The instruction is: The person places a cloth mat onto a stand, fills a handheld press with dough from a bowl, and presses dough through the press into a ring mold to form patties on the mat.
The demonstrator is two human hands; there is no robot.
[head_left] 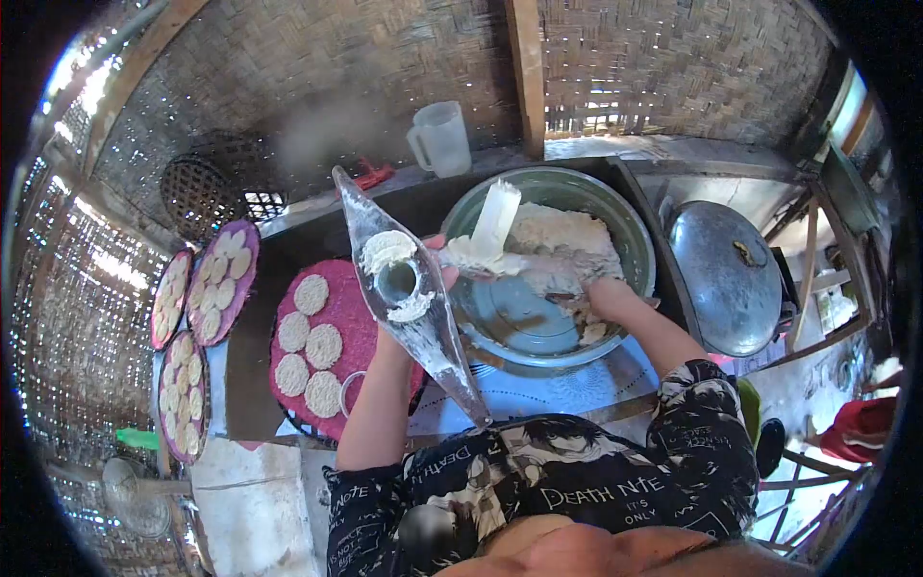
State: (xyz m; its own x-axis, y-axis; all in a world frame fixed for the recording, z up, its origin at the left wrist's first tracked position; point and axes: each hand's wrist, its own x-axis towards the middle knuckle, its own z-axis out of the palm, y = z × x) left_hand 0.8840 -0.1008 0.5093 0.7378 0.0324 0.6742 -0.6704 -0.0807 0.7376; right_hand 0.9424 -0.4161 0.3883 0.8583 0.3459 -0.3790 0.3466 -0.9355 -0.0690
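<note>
My left hand (pixel 444 262) is closed round a long hand press (pixel 437 327) with pointed ends. White dough clings around the round opening in its middle. Beside these fingers, a dough-smeared plunger (pixel 497 216) sticks up from a bar over the basin (pixel 646 240); whether the same hand holds it, I cannot tell. My right hand (pixel 604 296) is down in the basin at the pale dough (pixel 562 231). Dough hides its fingers, so their grip does not show. To the left, several round patties of pressed strands (pixel 323 394) lie on a pink tray (pixel 358 313).
A translucent jug (pixel 444 139) stands behind the basin, near a woven basket (pixel 197 188). More round trays (pixel 252 274) of pale discs stand at the left. A large lidded metal pot (pixel 726 288) sits at the right. Woven walls (pixel 317 67) enclose the back.
</note>
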